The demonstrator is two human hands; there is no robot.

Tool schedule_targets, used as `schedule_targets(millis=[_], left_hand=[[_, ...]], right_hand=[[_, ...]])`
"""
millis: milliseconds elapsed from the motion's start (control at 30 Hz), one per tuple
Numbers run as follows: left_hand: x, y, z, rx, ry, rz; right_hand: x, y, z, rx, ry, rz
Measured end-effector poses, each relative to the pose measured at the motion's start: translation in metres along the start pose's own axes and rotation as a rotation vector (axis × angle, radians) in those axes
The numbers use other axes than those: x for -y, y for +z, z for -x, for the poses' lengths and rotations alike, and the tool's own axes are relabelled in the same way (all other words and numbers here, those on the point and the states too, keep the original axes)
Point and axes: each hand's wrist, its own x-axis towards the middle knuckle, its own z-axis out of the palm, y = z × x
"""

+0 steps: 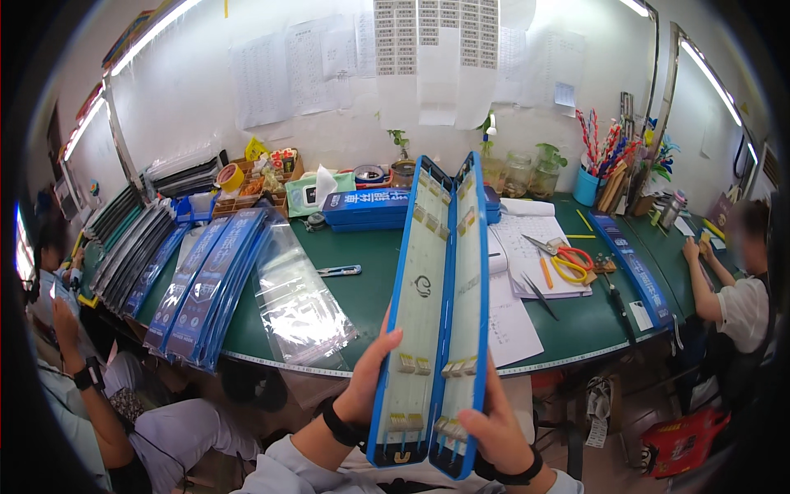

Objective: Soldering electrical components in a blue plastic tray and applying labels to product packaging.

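Observation:
A long, narrow blue hinged case [420, 329] stands tilted in front of me, unfolded like a book. Pale linings fill both halves, with small whitish slotted blocks in rows near the two ends and a dark printed mark on the left half. My left hand [366, 380] grips the outer edge of the left half, thumb on the rim. Around the lower right half my right hand [498, 420] is closed, its thumb reaching over the inner face. The far end of the case rises over the green table [378, 305].
Blue printed sleeves [210, 284] and clear plastic bags [300, 296] lie to the left, near a utility knife [339, 270]. Blue boxes [362, 206] are stacked behind. Scissors [568, 257] and tweezers [539, 296] rest on papers [514, 325]. Co-workers sit at both sides.

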Motion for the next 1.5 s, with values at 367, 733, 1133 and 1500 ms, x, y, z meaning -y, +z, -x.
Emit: schedule_targets(millis=[367,733,1133,1500], left_hand=[[0.019,-0.008,0.0,0.101,0.23,-0.212],[0.014,-0.037,0.005,0.233,0.238,-0.001],[0.018,-0.026,0.005,0.228,0.265,-0.076],[0.028,-0.046,-0.026,0.186,0.189,0.18]], right_hand=[[-0.019,0.004,0.003,0.016,-0.097,0.317],[-0.044,-0.036,0.018,-0.095,0.08,-0.395],[-0.06,-0.054,0.021,-0.063,0.087,-0.763],[-0.063,-0.058,0.009,-0.084,-0.02,-0.856]])
